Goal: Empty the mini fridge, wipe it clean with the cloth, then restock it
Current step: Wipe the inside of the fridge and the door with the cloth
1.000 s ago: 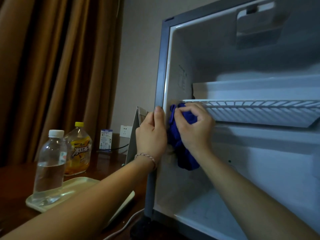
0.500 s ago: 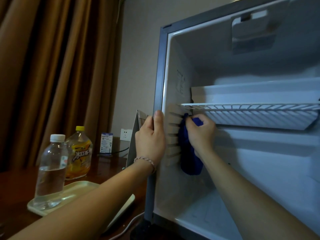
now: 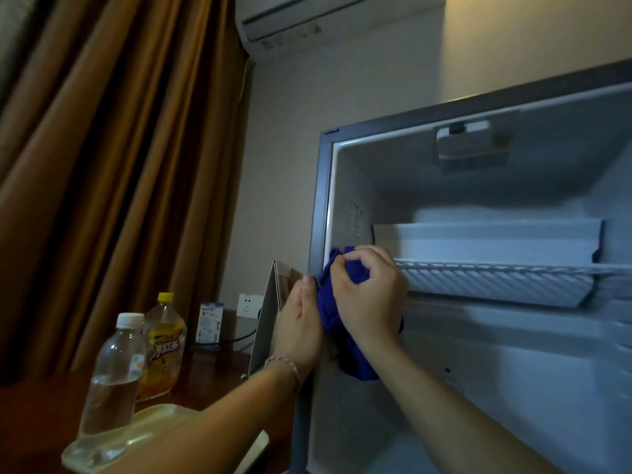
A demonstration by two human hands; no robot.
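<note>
While both forearms reach up from the bottom edge, nearest on the left: pale tray (image 3: 160,417) on dark wooden tabletop (image 3: 41,401), left forearm crossing over its right part and hiding that end. Clear water bottle (image 3: 111,388) with white cap upright on tray. Just behind it, yellow-capped iced tea bottle (image 3: 163,343), upright, lower part screened by the water bottle; on tray or on wood, cannot tell. Further back on the table: small white-and-blue carton (image 3: 211,322), dark cable (image 3: 236,338), white wall socket (image 3: 248,305), folded grey card stand (image 3: 268,316) leaning beside the fridge side.

Left hand (image 3: 298,328), braided bracelet (image 3: 282,364) at wrist, gripping front left edge of mini fridge (image 3: 319,213), thumb up along the frame, fingers wrapped round behind and hidden. Right hand (image 3: 371,295) curled tight on bunched blue cloth (image 3: 354,357), pressing it at the inner left wall where white wire shelf (image 3: 496,278) begins. Cloth tail hanging below the fist; hand covering most of the bundle and the shelf's left end. Hands just beside each other, cloth between.

Fridge open, interior white, nothing seen on the shelf. Plastic panel (image 3: 485,239) upright behind shelf. Lamp housing (image 3: 472,145) on the ceiling inside. Faint printed label on left inner wall, unreadable.

Farthest: brown curtains (image 3: 113,165) at left, beige wall, air conditioner (image 3: 307,18) at the top.
</note>
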